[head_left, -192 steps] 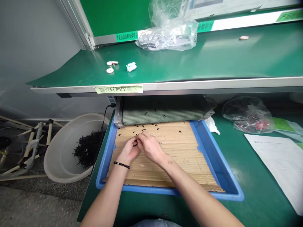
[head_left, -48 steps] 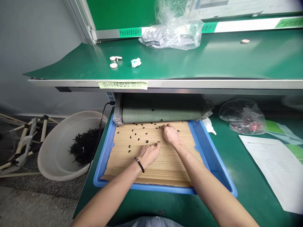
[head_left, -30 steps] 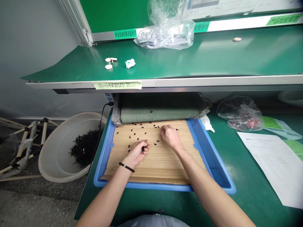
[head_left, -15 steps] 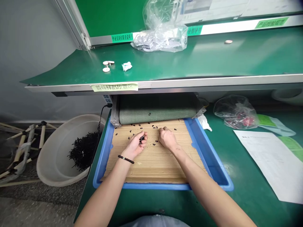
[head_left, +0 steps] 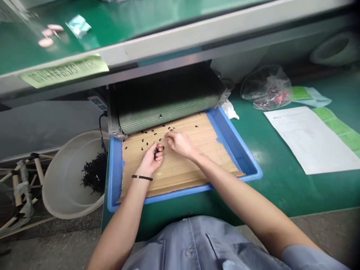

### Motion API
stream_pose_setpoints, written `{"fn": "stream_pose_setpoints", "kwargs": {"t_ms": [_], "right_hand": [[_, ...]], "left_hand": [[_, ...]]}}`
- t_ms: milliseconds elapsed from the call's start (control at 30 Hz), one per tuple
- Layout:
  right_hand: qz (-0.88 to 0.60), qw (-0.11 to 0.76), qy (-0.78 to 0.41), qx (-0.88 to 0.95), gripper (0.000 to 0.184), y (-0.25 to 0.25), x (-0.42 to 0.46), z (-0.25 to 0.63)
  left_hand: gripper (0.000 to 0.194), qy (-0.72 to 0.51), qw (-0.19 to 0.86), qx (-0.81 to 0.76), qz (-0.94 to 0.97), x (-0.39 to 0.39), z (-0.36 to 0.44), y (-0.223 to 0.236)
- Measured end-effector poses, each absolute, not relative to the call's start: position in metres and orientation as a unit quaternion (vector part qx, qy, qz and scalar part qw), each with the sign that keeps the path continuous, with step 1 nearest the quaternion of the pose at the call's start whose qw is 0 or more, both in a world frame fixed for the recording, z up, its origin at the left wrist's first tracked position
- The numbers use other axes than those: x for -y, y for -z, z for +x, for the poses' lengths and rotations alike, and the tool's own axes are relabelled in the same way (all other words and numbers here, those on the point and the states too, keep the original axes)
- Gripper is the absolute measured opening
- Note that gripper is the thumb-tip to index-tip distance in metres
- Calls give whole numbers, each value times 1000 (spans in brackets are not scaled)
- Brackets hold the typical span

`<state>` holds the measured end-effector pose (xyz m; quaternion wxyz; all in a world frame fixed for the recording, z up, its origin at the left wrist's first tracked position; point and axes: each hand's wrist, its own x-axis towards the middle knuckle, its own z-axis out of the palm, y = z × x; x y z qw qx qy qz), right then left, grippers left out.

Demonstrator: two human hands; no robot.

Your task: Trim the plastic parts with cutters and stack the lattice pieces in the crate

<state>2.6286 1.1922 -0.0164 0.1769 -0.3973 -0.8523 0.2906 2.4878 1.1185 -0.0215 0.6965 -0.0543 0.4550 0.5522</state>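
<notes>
Inside the blue tray point(head_left: 180, 195), a bamboo mat point(head_left: 180, 174) lying flat, with both bare hands low over its back half, close together but apart. Left hand point(head_left: 150, 161) turned on its side, fingers point(head_left: 159, 153) curled in narrowly around a small clump of black pieces point(head_left: 156, 151), a dark beaded bracelet point(head_left: 142, 177) on the wrist. Right hand point(head_left: 180, 143) just beside it, palm down, fingers point(head_left: 170, 137) slightly curved at the mat's surface, nothing visible between them. More black pieces loose across the mat's back half, mostly around and ahead of both hands, a single one on the rolled green mat point(head_left: 168, 114) along the tray's back edge.

Left of the tray, a white basin point(head_left: 60, 191) holding a dark, tangled heap point(head_left: 94, 174), with a black cable point(head_left: 101, 131) running down between them. Right of the tray, on the green worktop point(head_left: 281, 191), a white tissue point(head_left: 230, 111) against the rim, a clear plastic bag point(head_left: 266, 88) farther back, and a printed sheet point(head_left: 309, 138) well apart. Above the tray, a shelf point(head_left: 84, 32) with a yellow label point(head_left: 64, 71) on its edge.
</notes>
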Motion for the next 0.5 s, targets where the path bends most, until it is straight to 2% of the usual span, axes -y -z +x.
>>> {"fn": "stream_pose_setpoints", "kwargs": {"t_ms": [100, 167, 267, 400, 500], "right_hand": [[-512, 132, -224, 819, 33, 34, -1217, 2649], [-566, 139, -193, 789, 36, 46, -1231, 2665], [-621, 148, -176, 749, 38, 57, -1243, 2679], [-571, 131, -228, 777, 35, 56, -1242, 2671], [-499, 139, -259, 815, 33, 49, -1236, 2653]], "left_hand": [[22, -560, 703, -437, -25, -1094, 2473, 6], [17, -578, 687, -439, -22, -1072, 2458, -6], [20, -641, 631, -433, -50, -1036, 2427, -25], [26, -756, 506, -399, -113, -992, 2383, -38], [27, -783, 468, -390, -128, -968, 2363, -37]]}}
